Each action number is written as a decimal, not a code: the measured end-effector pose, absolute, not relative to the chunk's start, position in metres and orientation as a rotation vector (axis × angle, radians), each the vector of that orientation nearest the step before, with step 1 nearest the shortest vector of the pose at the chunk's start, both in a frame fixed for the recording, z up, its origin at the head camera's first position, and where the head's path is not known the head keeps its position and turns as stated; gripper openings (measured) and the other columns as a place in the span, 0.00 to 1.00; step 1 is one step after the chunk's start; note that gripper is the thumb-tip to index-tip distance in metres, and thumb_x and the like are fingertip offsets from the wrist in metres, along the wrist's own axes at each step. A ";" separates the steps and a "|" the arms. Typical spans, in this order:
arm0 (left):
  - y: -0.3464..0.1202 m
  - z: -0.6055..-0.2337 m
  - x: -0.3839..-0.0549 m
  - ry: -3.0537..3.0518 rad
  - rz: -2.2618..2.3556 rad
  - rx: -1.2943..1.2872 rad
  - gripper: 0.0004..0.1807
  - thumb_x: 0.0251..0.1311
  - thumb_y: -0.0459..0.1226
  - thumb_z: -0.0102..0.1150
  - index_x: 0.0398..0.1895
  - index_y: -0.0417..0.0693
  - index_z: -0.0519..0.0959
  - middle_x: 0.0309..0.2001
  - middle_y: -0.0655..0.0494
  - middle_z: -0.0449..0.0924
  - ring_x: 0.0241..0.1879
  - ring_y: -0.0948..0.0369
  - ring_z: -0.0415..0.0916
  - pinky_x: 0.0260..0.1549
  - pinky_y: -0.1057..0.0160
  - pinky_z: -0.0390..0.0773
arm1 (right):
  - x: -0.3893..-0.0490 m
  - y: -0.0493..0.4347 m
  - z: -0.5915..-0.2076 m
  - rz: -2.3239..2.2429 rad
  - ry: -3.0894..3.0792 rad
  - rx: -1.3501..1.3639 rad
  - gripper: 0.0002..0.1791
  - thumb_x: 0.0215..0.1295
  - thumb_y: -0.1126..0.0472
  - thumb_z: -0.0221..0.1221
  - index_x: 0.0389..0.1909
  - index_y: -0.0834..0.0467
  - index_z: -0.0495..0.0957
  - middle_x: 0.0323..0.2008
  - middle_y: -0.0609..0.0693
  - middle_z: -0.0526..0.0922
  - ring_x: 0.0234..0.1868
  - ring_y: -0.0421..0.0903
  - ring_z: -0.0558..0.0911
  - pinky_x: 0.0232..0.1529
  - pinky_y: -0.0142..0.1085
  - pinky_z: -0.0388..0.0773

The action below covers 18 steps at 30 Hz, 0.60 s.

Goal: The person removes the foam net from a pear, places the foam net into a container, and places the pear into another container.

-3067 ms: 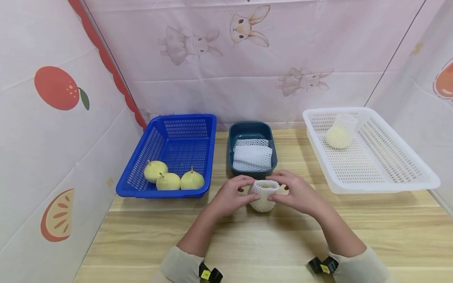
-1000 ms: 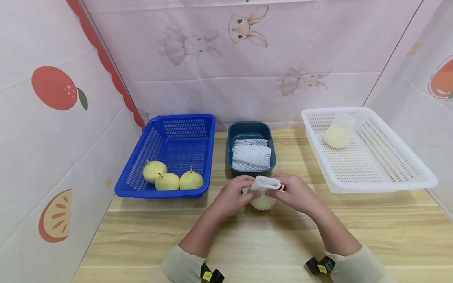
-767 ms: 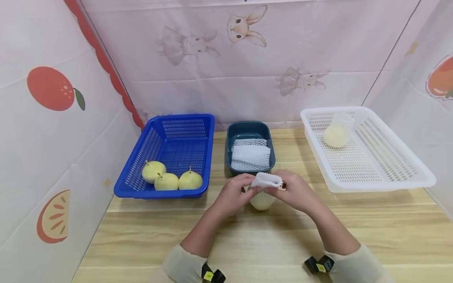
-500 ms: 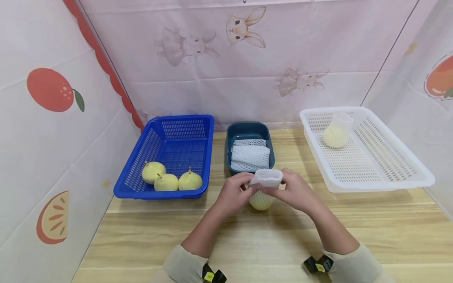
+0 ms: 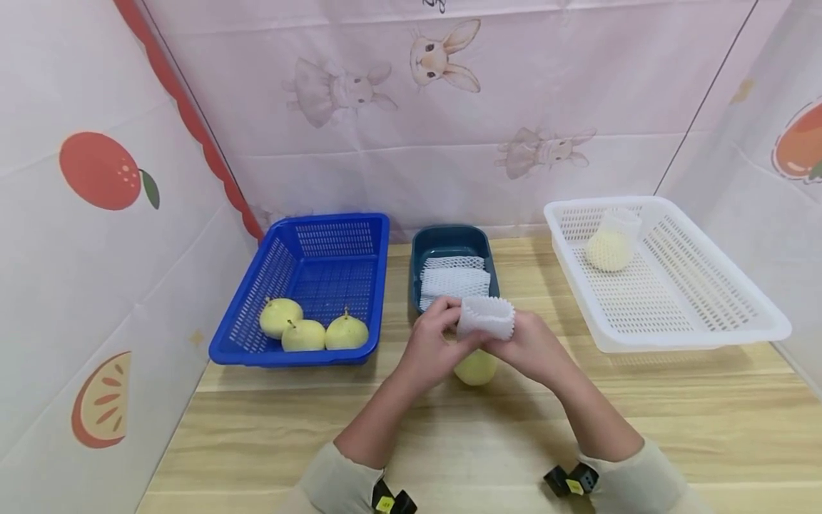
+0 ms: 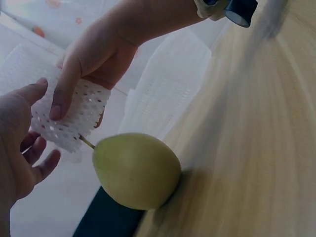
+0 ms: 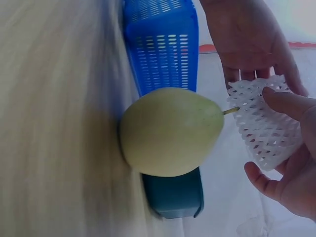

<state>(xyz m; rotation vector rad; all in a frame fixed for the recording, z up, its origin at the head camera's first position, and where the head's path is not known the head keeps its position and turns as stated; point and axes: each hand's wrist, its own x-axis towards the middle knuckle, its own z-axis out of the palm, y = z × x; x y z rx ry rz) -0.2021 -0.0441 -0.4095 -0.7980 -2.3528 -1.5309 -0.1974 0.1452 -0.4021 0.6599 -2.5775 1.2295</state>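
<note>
A bare pear with its stem up stands on the table in front of the teal bin. Just above it both hands hold a white foam fruit net, its open mouth facing up. The left hand holds the net's left side, thumb in front. Thumb and fingers of the right hand grip the other side. In the left wrist view, the stem of the pear reaches the net's lower edge. The right wrist view likewise has the whole pear outside the net.
Three pears lie in a blue basket on the left. Folded foam nets fill part of the teal bin behind the hands. At right, a white basket holds one netted pear.
The foam net, around the pear at first, has slid up off it and now sits above the bare pear. Both hands rose with the net; the pear stayed on the table.
</note>
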 end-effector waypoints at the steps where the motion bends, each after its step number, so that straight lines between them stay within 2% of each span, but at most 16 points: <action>1: -0.043 -0.406 -0.202 -2.354 -1.504 -0.790 0.19 0.55 0.47 0.72 0.46 0.47 0.84 0.48 0.62 0.75 0.50 0.65 0.71 0.46 0.65 0.80 | -0.198 0.145 -0.400 1.221 -2.573 0.660 0.19 0.53 0.62 0.72 0.46 0.63 0.82 0.39 0.54 0.87 0.37 0.46 0.83 0.39 0.41 0.82; 5: -0.038 -0.393 -0.203 -2.328 -1.490 -0.761 0.21 0.50 0.47 0.75 0.46 0.48 0.84 0.51 0.64 0.72 0.56 0.65 0.66 0.54 0.59 0.75 | -0.198 0.143 -0.395 1.212 -2.561 0.666 0.19 0.53 0.64 0.71 0.46 0.63 0.82 0.38 0.55 0.87 0.37 0.47 0.83 0.39 0.43 0.82; 10: -0.035 -0.380 -0.207 -2.207 -1.591 -0.814 0.15 0.54 0.44 0.72 0.40 0.43 0.86 0.51 0.61 0.77 0.57 0.63 0.70 0.56 0.60 0.75 | -0.199 0.142 -0.387 1.175 -2.537 0.679 0.16 0.53 0.60 0.72 0.42 0.60 0.84 0.34 0.51 0.88 0.34 0.44 0.83 0.35 0.39 0.82; 15: -0.042 -0.372 -0.212 -2.090 -1.629 -0.794 0.12 0.56 0.39 0.71 0.40 0.41 0.86 0.49 0.54 0.81 0.53 0.60 0.75 0.51 0.62 0.80 | -0.203 0.149 -0.377 1.182 -2.519 0.681 0.11 0.54 0.59 0.72 0.38 0.58 0.86 0.31 0.49 0.88 0.29 0.41 0.81 0.29 0.34 0.81; 18: -0.048 -0.370 -0.217 -2.077 -1.664 -0.719 0.13 0.56 0.39 0.71 0.40 0.40 0.86 0.47 0.54 0.81 0.50 0.60 0.76 0.45 0.64 0.82 | -0.205 0.156 -0.372 1.196 -2.519 0.660 0.10 0.55 0.60 0.72 0.38 0.57 0.86 0.33 0.49 0.88 0.29 0.40 0.81 0.29 0.32 0.80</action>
